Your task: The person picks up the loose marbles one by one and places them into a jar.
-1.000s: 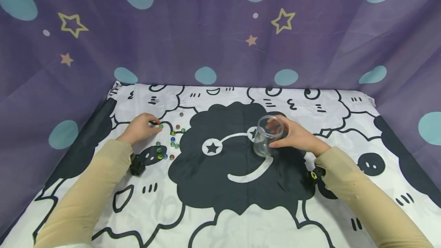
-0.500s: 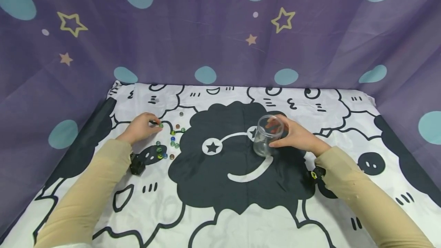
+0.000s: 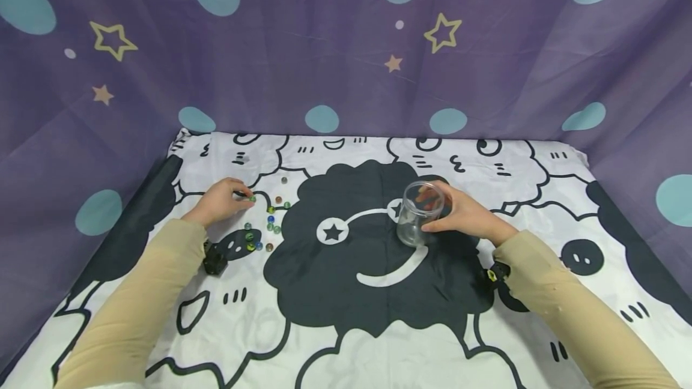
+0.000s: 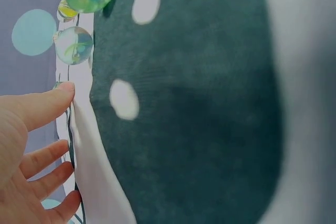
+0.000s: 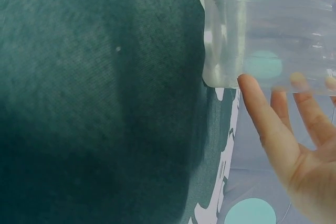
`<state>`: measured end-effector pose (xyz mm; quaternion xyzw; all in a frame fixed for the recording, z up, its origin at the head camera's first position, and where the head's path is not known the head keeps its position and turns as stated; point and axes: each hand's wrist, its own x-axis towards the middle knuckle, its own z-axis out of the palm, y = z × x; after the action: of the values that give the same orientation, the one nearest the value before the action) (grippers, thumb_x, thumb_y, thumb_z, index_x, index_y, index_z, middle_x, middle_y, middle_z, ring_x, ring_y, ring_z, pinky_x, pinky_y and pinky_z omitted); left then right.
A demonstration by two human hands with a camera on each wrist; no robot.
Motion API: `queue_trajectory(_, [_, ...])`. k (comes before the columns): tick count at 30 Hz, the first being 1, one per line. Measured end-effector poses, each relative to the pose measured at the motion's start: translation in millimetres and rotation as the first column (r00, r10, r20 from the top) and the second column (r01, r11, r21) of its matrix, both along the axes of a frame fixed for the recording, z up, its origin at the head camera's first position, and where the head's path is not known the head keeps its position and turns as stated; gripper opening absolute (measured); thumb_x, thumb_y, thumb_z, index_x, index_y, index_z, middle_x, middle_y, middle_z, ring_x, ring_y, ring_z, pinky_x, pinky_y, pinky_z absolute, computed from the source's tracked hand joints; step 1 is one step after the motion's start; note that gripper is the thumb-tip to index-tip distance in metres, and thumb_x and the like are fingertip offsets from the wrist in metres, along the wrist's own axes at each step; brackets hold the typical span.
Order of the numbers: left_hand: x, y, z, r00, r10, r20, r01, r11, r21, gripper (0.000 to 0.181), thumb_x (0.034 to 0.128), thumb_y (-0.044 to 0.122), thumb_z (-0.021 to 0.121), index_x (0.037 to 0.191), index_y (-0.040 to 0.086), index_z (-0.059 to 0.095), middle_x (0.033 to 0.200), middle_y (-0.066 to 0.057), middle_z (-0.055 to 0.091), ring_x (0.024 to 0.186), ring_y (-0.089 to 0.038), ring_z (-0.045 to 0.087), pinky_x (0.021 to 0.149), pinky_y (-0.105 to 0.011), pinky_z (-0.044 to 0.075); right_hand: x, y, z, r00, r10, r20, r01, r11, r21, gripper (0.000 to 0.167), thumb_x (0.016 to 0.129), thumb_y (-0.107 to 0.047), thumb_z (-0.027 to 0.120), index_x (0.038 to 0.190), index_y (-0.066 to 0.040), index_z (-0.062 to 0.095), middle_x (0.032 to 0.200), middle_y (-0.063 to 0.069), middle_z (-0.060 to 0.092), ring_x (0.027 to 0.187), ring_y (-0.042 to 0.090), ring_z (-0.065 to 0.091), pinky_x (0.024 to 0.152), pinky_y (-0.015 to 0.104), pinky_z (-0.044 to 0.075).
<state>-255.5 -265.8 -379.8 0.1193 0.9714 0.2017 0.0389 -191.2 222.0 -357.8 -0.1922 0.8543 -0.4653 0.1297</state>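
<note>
At the left of the head view my left hand (image 3: 218,202) has its thumb and fingertips at a green glass marble (image 3: 252,199), pinching it low over the cloth. In the left wrist view the thumb hides most of that marble. Several loose marbles lie just right of and nearer than this hand, among them a blue marble (image 3: 271,219) and a brown marble (image 3: 269,247). Right of centre, a clear jar (image 3: 412,230) without a lid stands upright on the dark printed patch. My right hand (image 3: 459,212) grips its right side, thumb nearer me and fingers behind. No marbles show inside.
A white cloth (image 3: 373,353) with black cartoon sheep covers the table. Purple curtains (image 3: 346,47) hang behind it and at both sides. A small black device (image 3: 215,260) sits under the left wrist, and another dark one (image 3: 498,272) by the right cuff.
</note>
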Motion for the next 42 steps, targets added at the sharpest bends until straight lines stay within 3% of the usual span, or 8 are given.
queue_trajectory(12, [0.4,-1.2,-1.1,0.999,0.005,0.045,-0.005,1.000,-0.003,0.022,0.0851,0.013,0.069,0.100,-0.004,0.069,0.126,-0.032,0.051,0.122,-0.047,0.044,0.106,-0.056,0.034,1.8,0.3,-1.3,1.000,0.004,-0.001,-0.004,1.000,-0.011,0.067,0.076,-0.013,0.080,0.132,-0.005,0.044,0.127,0.017,0.052,0.114,0.035,0.056,0.096,0.049,0.047])
queue_trajectory(25, [0.9,-1.7,0.9,0.999,0.000,0.052,0.001,1.000,-0.007,0.025,0.0862,0.015,0.068,0.102,-0.004,0.069,0.130,-0.032,0.049,0.124,-0.047,0.042,0.107,-0.056,0.033,1.3,0.3,-1.8,1.000,-0.001,0.004,0.001,1.000,0.001,0.069,0.075,-0.012,0.080,0.133,-0.006,0.043,0.127,0.016,0.052,0.113,0.034,0.056,0.096,0.050,0.047])
queue_trajectory(42, [12.2,-14.3,8.4,1.000,0.023,0.005,-0.023,1.000,0.012,0.026,0.0852,0.017,0.070,0.098,-0.005,0.069,0.130,-0.033,0.048,0.122,-0.048,0.043,0.105,-0.058,0.034,0.1,-0.3,-1.6,1.000,0.005,-0.021,-0.005,1.000,-0.002,0.067,0.075,-0.007,0.078,0.133,-0.003,0.043,0.126,0.016,0.053,0.110,0.030,0.055,0.093,0.046,0.046])
